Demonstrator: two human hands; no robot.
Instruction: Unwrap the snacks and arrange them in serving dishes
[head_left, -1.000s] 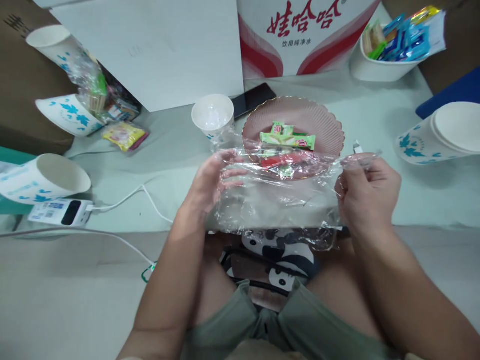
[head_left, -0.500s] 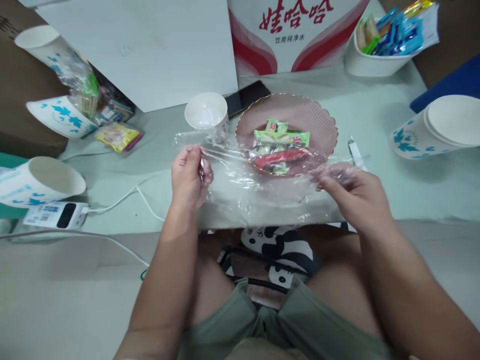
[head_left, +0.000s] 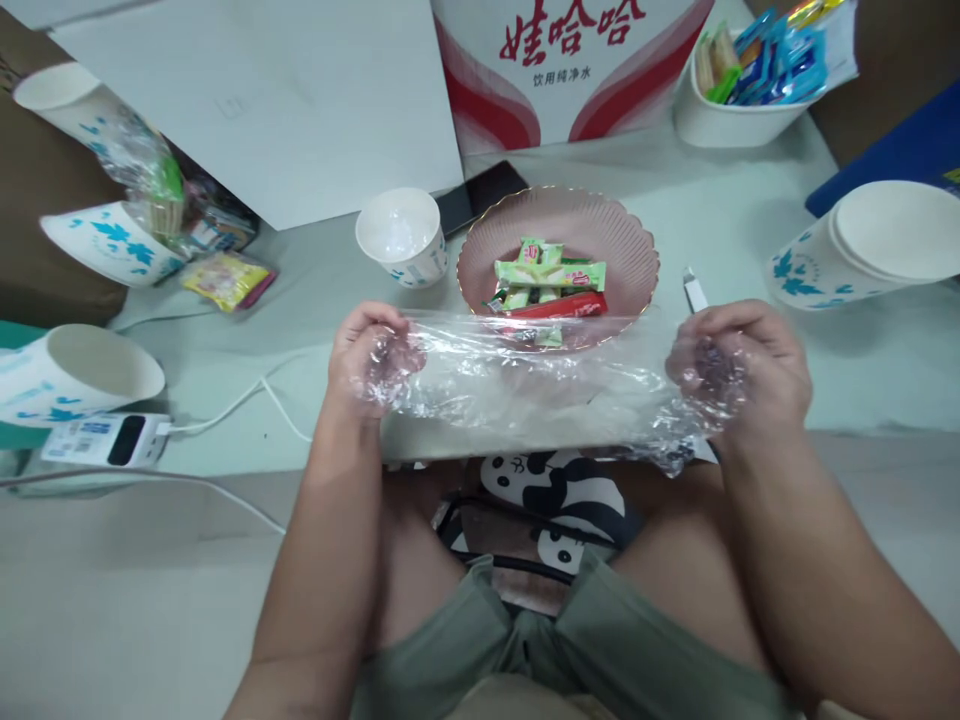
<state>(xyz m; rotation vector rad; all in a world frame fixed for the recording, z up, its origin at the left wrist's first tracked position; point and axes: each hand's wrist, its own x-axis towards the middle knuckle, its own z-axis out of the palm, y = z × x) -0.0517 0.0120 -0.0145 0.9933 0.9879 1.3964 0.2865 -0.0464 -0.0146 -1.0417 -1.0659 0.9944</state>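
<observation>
A sheet of clear plastic film is stretched between my two hands, crinkled and bunched at both ends. My left hand is closed on its left end, the fingers partly covered by the film. On the other side, my right hand grips the right end, where a crumpled part hangs down. Just behind the film's top edge stands a pink fluted plate with a gold rim. It holds several green-wrapped snacks and a red-wrapped one, partly seen through the film.
A paper cup and a dark phone are behind the film. Stacked paper cups and a white tub of snacks stand right. Left are a cup, a white device with a cable, and snack packets. Boxes line the back.
My hands have moved apart, and the film between them is pulled straighter and lies lower, nearer the table's front edge. The plate's contents show more clearly above it.
</observation>
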